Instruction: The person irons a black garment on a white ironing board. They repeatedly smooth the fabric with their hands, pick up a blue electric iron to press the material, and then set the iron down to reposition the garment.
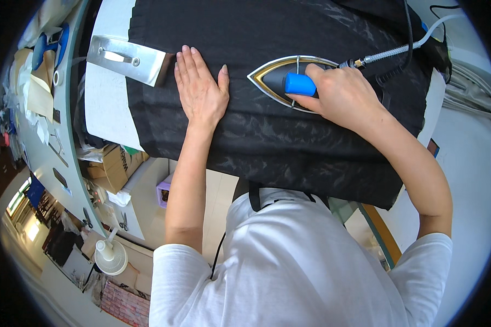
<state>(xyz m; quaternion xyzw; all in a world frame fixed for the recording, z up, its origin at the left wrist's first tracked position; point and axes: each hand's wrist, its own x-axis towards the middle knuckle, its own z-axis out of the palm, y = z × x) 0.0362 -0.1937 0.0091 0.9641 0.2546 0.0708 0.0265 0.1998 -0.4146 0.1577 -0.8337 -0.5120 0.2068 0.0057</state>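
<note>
Black fabric [278, 141] with a faint mottled sheen covers the board in front of me. My left hand [201, 92] lies flat on it, fingers stretched out, beside a metal block [147, 62] with a cut-out handle. My right hand [338, 98] grips the blue handle of a pointed steam iron [270, 76], which rests on the fabric to the right of my left hand, tip pointing left. A silvery hose [390, 53] and black cable run from the iron toward the upper right. A white sheet [105, 117] shows along the fabric's left edge.
A pale side table [63, 158] at the left holds scissors, paper and a blue object [38, 52]. Below stand cardboard boxes [112, 174] and a white fan [109, 253]. A pale surface [463, 191] with a folded grey bundle [463, 92] is at the right.
</note>
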